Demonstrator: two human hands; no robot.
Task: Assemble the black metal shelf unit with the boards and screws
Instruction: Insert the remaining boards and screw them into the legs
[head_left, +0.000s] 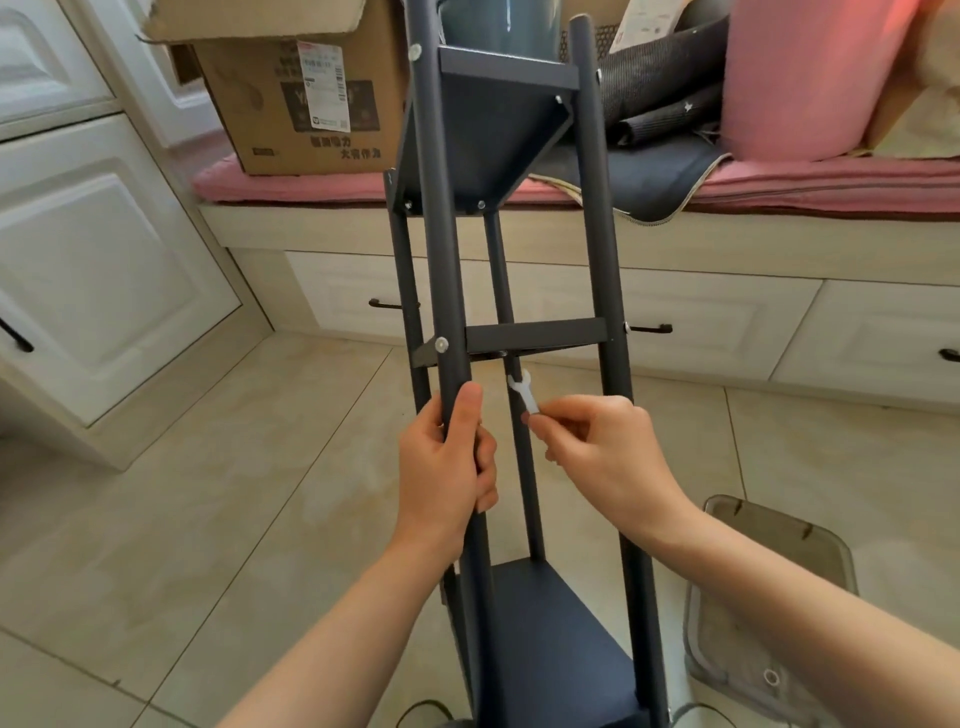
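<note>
The left hand (447, 462) is wrapped round the near left post (441, 260) of the shelf (535, 338), thumb lying up along the tube, fingers curled behind it, forearm reaching up from the lower left. The right hand (597, 447) pinches the lower end of a small white wrench (523, 392) between thumb and fingertips, its open head pointing up just below the middle board (535, 335), beside the rear post (511, 415). The right forearm comes in from the lower right. The shelf stands on the tiled floor (208, 519), leaning away towards a bench (779, 228) with pink cushion. A box (291, 93) sits on the bench, and a clear lid (769, 597) lies at the right.
</note>
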